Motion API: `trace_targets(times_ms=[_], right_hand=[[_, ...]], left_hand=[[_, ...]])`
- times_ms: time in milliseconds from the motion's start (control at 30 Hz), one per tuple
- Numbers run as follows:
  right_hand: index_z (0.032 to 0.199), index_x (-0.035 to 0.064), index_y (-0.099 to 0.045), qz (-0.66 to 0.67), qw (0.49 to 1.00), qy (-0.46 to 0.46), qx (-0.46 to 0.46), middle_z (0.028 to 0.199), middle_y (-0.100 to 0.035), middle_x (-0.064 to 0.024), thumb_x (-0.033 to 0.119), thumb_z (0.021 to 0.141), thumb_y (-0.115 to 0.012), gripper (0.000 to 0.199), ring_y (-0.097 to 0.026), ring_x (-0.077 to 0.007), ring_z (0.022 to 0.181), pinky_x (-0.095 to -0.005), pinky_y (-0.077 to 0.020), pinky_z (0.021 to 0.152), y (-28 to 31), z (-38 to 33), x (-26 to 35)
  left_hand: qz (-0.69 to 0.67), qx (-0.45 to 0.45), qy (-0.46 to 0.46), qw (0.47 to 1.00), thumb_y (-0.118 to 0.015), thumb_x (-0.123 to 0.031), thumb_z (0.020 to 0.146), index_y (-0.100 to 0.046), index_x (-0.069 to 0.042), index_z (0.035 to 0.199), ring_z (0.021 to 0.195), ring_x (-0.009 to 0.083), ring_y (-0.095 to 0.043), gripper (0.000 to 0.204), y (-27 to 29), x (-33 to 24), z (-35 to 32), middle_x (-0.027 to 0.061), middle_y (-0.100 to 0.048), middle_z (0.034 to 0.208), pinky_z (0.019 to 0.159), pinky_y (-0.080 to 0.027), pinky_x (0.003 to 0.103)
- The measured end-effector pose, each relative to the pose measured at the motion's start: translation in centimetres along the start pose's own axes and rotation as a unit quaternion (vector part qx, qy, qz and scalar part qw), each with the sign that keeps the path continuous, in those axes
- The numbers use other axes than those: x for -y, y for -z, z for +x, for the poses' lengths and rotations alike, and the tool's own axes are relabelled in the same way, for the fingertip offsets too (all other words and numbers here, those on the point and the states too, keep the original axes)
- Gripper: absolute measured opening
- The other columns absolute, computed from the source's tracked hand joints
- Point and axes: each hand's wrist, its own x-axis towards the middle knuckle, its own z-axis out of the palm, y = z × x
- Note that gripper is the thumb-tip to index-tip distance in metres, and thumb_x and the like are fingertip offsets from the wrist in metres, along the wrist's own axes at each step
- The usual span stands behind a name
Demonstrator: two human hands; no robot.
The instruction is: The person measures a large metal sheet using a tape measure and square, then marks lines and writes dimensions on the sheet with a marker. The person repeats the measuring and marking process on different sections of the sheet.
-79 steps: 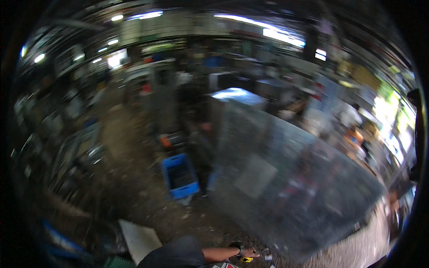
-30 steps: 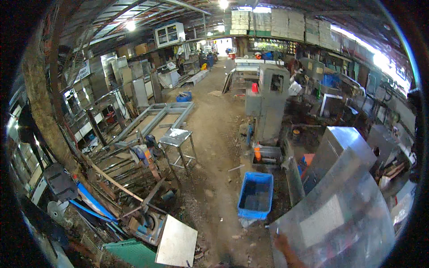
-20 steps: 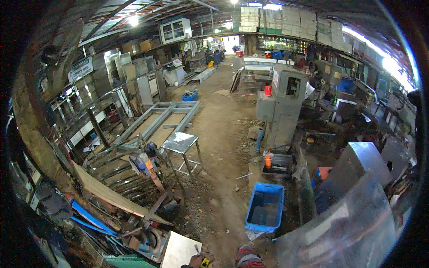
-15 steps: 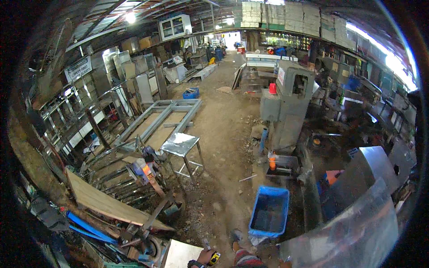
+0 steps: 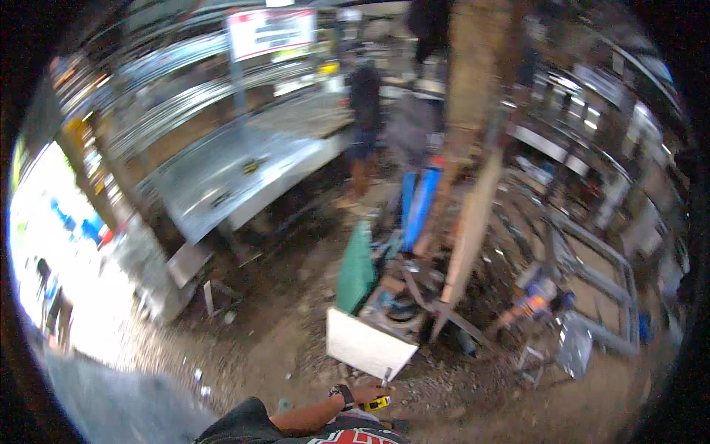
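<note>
My left hand (image 5: 367, 393), with a dark wristwatch (image 5: 342, 397) on the wrist, is closed on a yellow tape measure (image 5: 376, 404) at the lower edge. A small, shiny metal piece (image 5: 386, 376) sticks up from the fingers; its kind is blurred. Just beyond the hand, a pale flat board (image 5: 370, 345) leans on a cluttered low stack. My right hand is out of the picture. A smooth grey-blue sheet (image 5: 133, 399) fills the lower left corner, and what supports it is hidden.
A metal-topped workbench (image 5: 244, 166) runs across the left, with a person (image 5: 364, 111) in dark clothes at its far end. A wooden post (image 5: 477, 81), green panel (image 5: 355, 270) and long board (image 5: 473, 222) stand mid-view. Grey metal frames (image 5: 599, 277) lie right.
The view has swung left, so the frames and small metal table now appear at the right, smeared by motion. My left hand still grips the tape measure; my right hand has left the picture.
</note>
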Motion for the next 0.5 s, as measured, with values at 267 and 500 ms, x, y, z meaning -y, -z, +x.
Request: trace_targets(times_ms=[267, 500], right_hand=[[0.09, 0.003, -0.068, -0.161, 0.956, 0.126, 0.211, 0.071, -0.066, -0.0049, 0.014, 0.087, -0.063, 0.012, -0.06, -0.0151, 0.055, -0.0309, -0.0473, 0.05, -17.8, 3.1, 8.1], [0.09, 0.003, -0.068, -0.188, 0.832, 0.409, 0.324, 0.074, -0.068, -0.0046, 0.009, 0.084, -0.066, 0.008, -0.062, -0.0143, 0.058, -0.03, -0.05, 0.054, -40.1, -6.4, 13.7]], left_hand=[[-0.647, -0.184, 0.004, 0.74, -0.058, -0.052, 0.097, -0.067, -0.008, 0.095, 0.063, 0.0177, -0.065, 0.045, 2.7, 15.0, -21.9, 0.005, -0.069, 0.077, 0.055, -0.053, 0.031], [-0.692, -0.352, -0.108, 0.621, -0.055, -0.047, 0.1, -0.064, -0.005, 0.098, 0.078, 0.0261, -0.071, 0.043, 9.0, 17.6, -33.2, 0.0132, -0.072, 0.093, 0.064, -0.06, 0.039]])
